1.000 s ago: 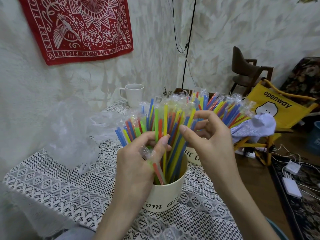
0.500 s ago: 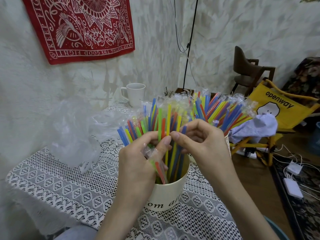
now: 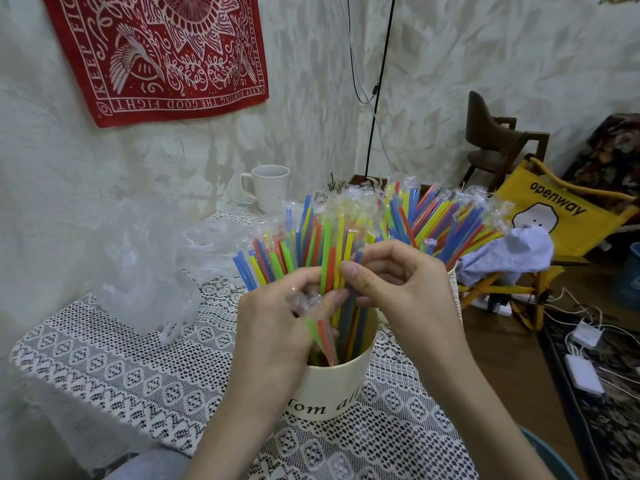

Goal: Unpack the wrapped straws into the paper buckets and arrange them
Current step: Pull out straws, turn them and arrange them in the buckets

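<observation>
A cream paper bucket (image 3: pixel 332 389) with dark script lettering stands on the white lace tablecloth (image 3: pixel 131 368), and everything else is placed from it. Directly above its near-left rim the left hand (image 3: pixel 277 327) has its fingers curled around a couple of wrapped straws, a green one and an orange one (image 3: pixel 323 337), along with crinkled clear wrapper, their lower ends pointing down into the bucket. Above the bucket's right rim the right hand (image 3: pixel 398 292) pinches upright straws between thumb and bent fingers, its thumb tip meeting the left hand's fingers at a green straw (image 3: pixel 325 271). The bucket is packed with coloured straws (image 3: pixel 294 244), blue, yellow, green and orange, fanned upward and outward; many at the back have clear wrapper tips. Just behind and to the right of this bucket a second bucket (image 3: pixel 452 275) shows only a sliver of rim past the right hand, and it holds another fan of wrapped straws (image 3: pixel 450 216) leaning right. Left of the front bucket a crumpled clear plastic bag (image 3: pixel 149 271) lies on the cloth. Behind the bucket, near the wall, stands a white mug (image 3: pixel 270 188). Further right of the bucket, off the table, a yellow folding chair (image 3: pixel 554 206) printed "openway" carries a striped cloth (image 3: pixel 509 254), with a dark wooden chair (image 3: pixel 491 133) beyond it. High on the wall behind and left hangs a red bandana (image 3: pixel 159 53).
</observation>
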